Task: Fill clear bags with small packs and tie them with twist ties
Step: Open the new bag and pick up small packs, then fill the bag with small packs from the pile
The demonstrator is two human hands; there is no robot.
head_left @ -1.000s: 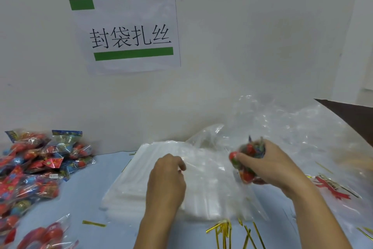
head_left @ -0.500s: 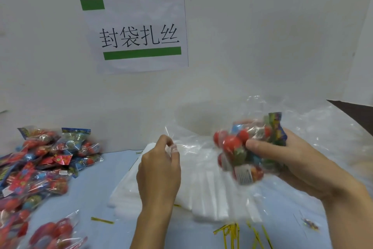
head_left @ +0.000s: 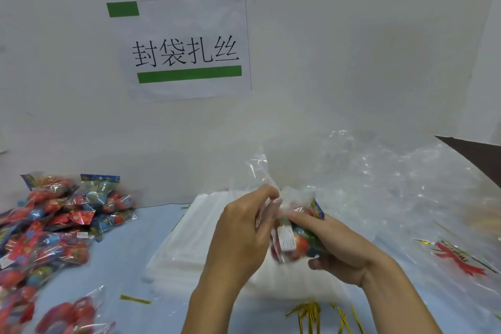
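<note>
Nearest me, along the front edge of the pale blue surface (head_left: 113,274), a loose scatter of thin gold twist ties (head_left: 309,314) lies in crinkled metallic strips, with one stray tie (head_left: 135,299) off toward the left. At the front left corner sits a filled clear bag (head_left: 73,314), glossy film over round red shapes.

Just above the ties, my left hand (head_left: 238,241) has its grip narrowed to a pinch on the thin, wrinkled mouth of a clear bag (head_left: 267,179), whose film rises in a crumpled peak. My right hand (head_left: 339,249) curls its grip around a bundle of small packs (head_left: 295,239), shiny wrappers in red, blue and green with a white printed label, held against the bag's opening; how far in they sit I cannot tell.

Under both hands lies a flat, milky stack of unused bags (head_left: 189,247), rectangular and smooth. To the right spreads a big sheet of rumpled clear plastic (head_left: 393,184). Along the left edge is a heaped pile of packs (head_left: 59,220). Farthest back, on the wall, hangs a white paper sign (head_left: 184,46) with black characters and green bars.
</note>
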